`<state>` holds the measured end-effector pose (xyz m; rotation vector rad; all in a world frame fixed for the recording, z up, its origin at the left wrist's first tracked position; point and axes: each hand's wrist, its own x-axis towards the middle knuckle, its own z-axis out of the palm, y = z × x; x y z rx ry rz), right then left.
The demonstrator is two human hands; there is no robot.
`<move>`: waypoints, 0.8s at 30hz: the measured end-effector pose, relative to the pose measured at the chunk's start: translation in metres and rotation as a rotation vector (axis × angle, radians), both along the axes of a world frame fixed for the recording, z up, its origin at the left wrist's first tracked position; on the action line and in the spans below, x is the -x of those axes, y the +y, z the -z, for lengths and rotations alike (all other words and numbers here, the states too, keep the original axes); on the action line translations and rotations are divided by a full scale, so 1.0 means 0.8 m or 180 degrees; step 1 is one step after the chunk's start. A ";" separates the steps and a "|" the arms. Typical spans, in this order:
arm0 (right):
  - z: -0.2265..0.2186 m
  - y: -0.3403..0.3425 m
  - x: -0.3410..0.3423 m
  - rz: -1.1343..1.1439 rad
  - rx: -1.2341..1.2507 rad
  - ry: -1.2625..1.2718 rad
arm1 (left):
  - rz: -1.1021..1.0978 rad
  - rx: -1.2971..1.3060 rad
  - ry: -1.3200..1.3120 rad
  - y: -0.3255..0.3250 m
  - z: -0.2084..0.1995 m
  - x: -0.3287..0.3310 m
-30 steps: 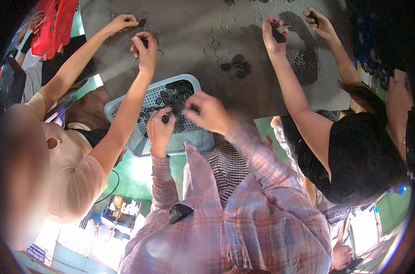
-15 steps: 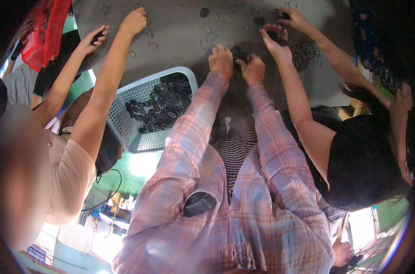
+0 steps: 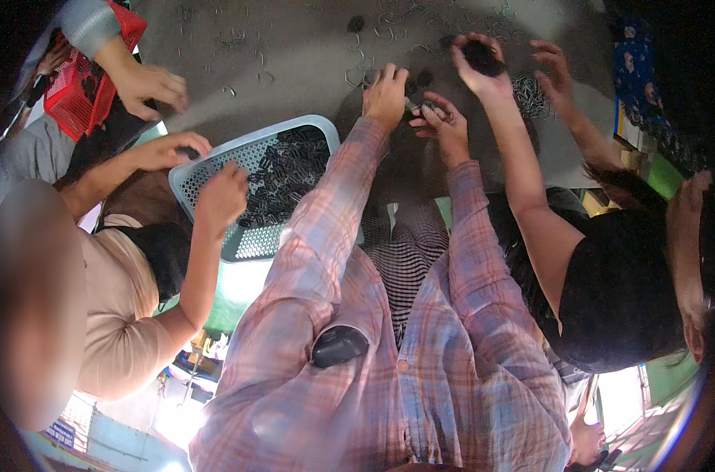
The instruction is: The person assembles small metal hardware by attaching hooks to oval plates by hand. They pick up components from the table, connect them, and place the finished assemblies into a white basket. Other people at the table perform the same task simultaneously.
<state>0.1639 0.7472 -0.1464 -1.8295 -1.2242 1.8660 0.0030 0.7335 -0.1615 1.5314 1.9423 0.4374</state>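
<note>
Left hand (image 3: pixel 386 97) and right hand (image 3: pixel 447 131) are working beside black pieces (image 3: pixel 423 79), fingers bent; can't tell if either's gripping. Light pinching should be helping.

Dim, grainy light lies over the grey bench (image 3: pixel 302 79), where shadows pool around my hands (image 3: pixel 384 98), while white glare washes out the lower left and right and a patch of green floor (image 3: pixel 241 293) beside my plaid shirt (image 3: pixel 460 393); a co-worker's hand (image 3: pixel 147 85) at upper left smears with motion blur, and the fisheye lens bends edges toward a black, colour-fringed rim
</note>
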 end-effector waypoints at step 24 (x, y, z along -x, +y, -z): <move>0.063 0.049 0.082 -0.1303 -0.2240 -0.2297 | -0.1836 0.1367 -0.2146 -0.062 0.044 0.045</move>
